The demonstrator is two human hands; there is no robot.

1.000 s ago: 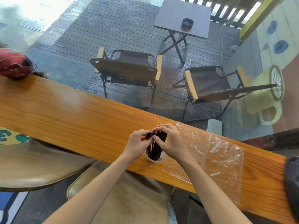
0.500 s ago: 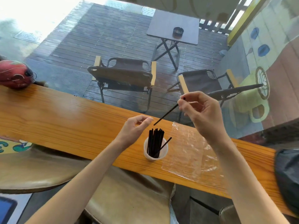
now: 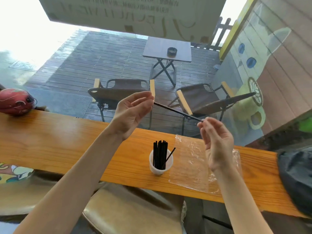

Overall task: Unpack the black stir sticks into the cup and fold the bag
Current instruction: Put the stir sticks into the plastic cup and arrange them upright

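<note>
A white cup [image 3: 160, 168] stands on the wooden counter [image 3: 50, 141] with several black stir sticks [image 3: 159, 154] upright in it; one leans to the right. A single black stir stick [image 3: 177, 111] is held in the air above the cup, pinched at each end. My left hand [image 3: 133, 112] grips its left end, my right hand [image 3: 216, 141] its right end. The clear plastic bag [image 3: 190, 162] lies flat and empty on the counter right of the cup, partly under my right wrist.
A red helmet [image 3: 15, 101] sits at the counter's far left and a dark bag [image 3: 297, 176] at its right end. Tan stool seats [image 3: 131, 210] are below the counter. Beyond the window are folding chairs and a small table.
Both hands rose from the cup. My right hand pulled one stick out, and my left hand came up and took its other end.
</note>
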